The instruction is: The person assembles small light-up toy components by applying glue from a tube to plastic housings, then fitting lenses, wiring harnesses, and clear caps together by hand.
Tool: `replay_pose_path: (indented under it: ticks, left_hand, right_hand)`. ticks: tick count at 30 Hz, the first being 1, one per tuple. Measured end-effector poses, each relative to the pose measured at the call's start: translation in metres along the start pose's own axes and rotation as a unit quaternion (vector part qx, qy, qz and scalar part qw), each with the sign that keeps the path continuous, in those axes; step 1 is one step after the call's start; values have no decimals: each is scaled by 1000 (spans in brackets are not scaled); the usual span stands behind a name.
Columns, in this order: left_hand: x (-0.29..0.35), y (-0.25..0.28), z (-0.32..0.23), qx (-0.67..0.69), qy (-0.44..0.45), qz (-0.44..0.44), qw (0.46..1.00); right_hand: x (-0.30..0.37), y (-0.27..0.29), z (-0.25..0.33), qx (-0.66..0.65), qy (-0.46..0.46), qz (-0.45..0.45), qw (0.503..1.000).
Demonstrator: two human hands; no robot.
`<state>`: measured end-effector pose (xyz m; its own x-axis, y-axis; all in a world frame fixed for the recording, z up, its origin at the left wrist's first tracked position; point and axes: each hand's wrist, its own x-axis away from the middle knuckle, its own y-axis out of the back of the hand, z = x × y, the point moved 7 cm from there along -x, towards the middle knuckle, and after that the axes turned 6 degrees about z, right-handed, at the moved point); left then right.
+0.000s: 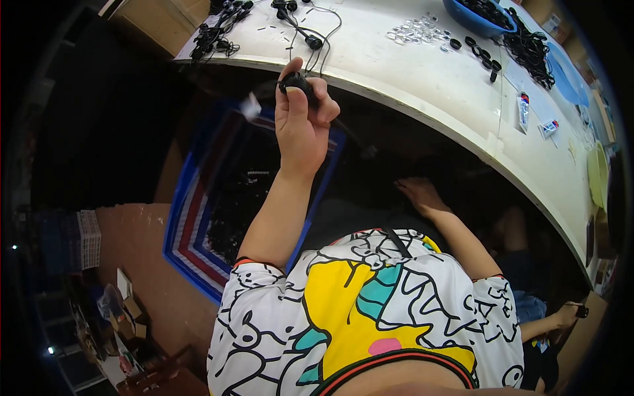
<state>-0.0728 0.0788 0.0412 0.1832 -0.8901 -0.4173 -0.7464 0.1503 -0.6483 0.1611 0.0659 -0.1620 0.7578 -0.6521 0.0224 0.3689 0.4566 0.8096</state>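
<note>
My left hand [300,122] is raised at the table's near edge, its fingers and thumb closed round a small black round housing [295,83]. A thin cable seems to run from it, and a blurred white tab [251,106] hangs in the air beside the hand. Just beyond, on the white table [409,86], lie similar black round parts [313,42] with thin cables. My right hand [422,195] rests low in the shadow under the table edge, near my lap. Its fingers look stretched out, with nothing visible in them.
Under my left arm stands a blue, red and white striped bag [188,254] holding small dark bits. Clear lens-like pieces [419,32], black rings [485,56], a blue bowl [462,16], black cables [531,56] and tubes [524,111] lie on the table. Another person's hand [566,315] shows at right.
</note>
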Motion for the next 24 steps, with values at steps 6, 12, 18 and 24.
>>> replay_pose_path:
  ticks: [6, 12, 18, 24]
  left_hand:
    - [7, 2, 5, -15, 27, 18, 999]
    - [44, -4, 62, -44, 129, 84, 987]
    - [88, -21, 110, -30, 203, 81, 975]
    - [113, -10, 135, -109, 298, 89, 944]
  right_hand:
    - [1, -16, -8, 60, -40, 111, 991]
    - [-38, 149, 120, -94, 132, -196, 967]
    - [-53, 145, 127, -164, 92, -172, 967]
    - [-53, 107, 94, -332, -9, -109, 937]
